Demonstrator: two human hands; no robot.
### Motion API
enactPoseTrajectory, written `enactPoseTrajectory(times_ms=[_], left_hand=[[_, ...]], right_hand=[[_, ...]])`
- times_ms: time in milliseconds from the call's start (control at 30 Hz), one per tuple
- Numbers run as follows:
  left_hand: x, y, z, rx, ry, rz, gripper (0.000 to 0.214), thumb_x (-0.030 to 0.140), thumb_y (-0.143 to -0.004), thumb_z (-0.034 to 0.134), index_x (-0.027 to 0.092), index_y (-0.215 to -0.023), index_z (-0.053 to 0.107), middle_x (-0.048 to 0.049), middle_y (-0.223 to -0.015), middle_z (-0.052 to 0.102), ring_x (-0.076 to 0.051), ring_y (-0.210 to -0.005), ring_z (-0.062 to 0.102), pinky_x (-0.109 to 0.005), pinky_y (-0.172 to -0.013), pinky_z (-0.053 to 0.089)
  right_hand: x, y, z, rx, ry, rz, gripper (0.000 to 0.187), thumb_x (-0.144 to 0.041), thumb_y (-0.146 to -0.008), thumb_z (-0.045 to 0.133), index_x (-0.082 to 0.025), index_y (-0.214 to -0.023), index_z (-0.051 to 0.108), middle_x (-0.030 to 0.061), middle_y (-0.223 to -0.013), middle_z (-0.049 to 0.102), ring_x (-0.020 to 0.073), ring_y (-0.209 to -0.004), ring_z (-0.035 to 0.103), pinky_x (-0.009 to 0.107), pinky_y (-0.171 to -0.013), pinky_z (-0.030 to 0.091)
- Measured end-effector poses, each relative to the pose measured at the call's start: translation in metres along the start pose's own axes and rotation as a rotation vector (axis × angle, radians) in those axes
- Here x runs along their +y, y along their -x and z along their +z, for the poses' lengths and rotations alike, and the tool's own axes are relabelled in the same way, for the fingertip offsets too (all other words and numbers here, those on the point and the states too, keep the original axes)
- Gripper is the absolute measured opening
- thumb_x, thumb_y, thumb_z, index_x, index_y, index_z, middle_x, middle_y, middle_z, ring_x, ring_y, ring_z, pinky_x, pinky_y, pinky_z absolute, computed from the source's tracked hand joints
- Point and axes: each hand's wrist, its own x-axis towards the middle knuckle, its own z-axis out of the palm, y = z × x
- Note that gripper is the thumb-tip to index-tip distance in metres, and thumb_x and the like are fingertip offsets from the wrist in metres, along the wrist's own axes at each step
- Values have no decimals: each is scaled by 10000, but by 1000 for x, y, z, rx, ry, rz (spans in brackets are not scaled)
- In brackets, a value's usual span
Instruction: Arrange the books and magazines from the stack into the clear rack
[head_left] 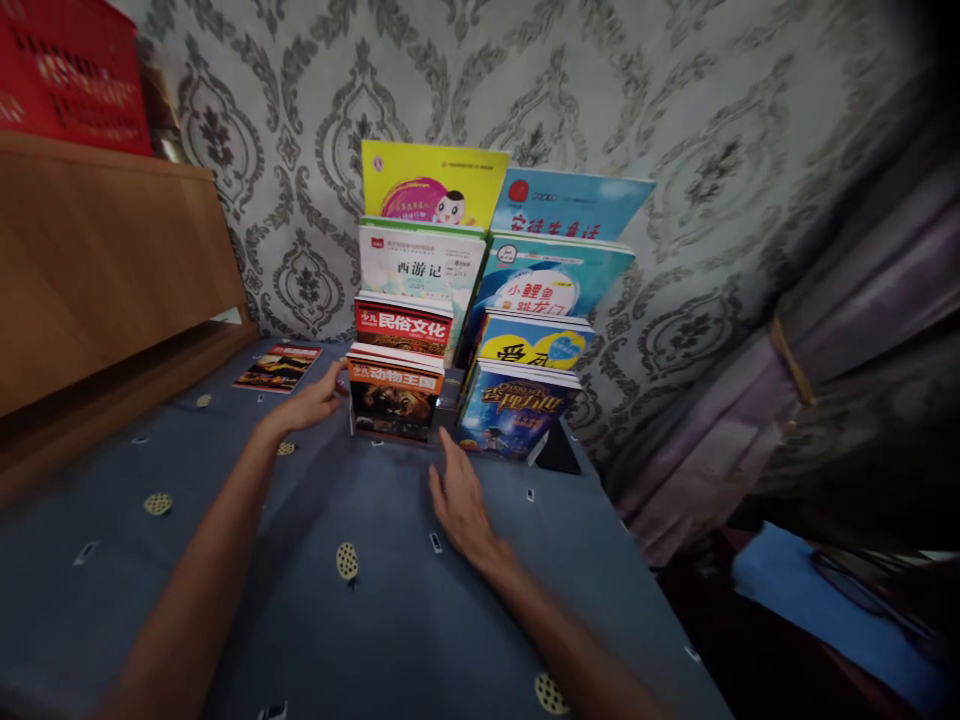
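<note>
Two columns of upright children's books stand in tiers against the wall. At the front left is a book with a lion cover; my left hand reaches its left edge, fingertips at the side of the stack. My right hand is just in front of the gap between the columns, fingers stretched out and holding nothing. Beside it stands a dark blue book at the front right. Behind these rise a red-covered book, a white book, a yellow book and blue books.
A loose thin book lies flat at the back left. A dark flat object lies right of the books. A wooden cabinet with a red basket borders the left, a tied curtain the right. A patterned cloth covers the surface.
</note>
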Motion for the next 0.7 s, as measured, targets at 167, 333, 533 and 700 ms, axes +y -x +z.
enactPoseTrajectory(times_ms=[167, 333, 533, 700], left_hand=[[-30, -1, 9, 74, 71, -197, 413, 218, -764, 410, 209, -1170, 483, -63, -980, 716, -206, -947, 707, -378, -817, 573], [-64, 4, 9, 293, -253, -317, 345, 212, -742, 473, 158, -1078, 532, -220, -1232, 606, -355, -1307, 503, -559, -1097, 393], [-107, -1, 2, 254, -487, -497, 515, 406, -905, 397, 54, -1260, 522, -354, -1481, 409, -487, -1439, 304, -733, -1067, 296], [-113, -10, 3, 180, -585, -598, 628, 421, -957, 288, 6, -1395, 460, -318, -1563, 330, -428, -1493, 240, -739, -1103, 252]], right_hand=[[6, 12, 9, -143, -73, -35, 526, -186, -954, 397, -145, -1477, 429, 155, -1365, 616, 234, -1267, 588, 462, -1098, 477], [5, 9, 5, -77, -63, -20, 474, -158, -952, 394, -185, -1410, 512, 122, -1359, 626, 209, -1292, 568, 435, -1120, 461], [13, 6, 8, 20, -54, -31, 510, -149, -960, 391, -164, -1466, 456, 143, -1493, 518, 210, -1415, 452, 452, -1186, 386], [23, 2, 13, 56, -138, -68, 564, -132, -953, 410, -191, -1514, 388, 132, -1593, 384, 218, -1482, 352, 461, -1211, 345]])
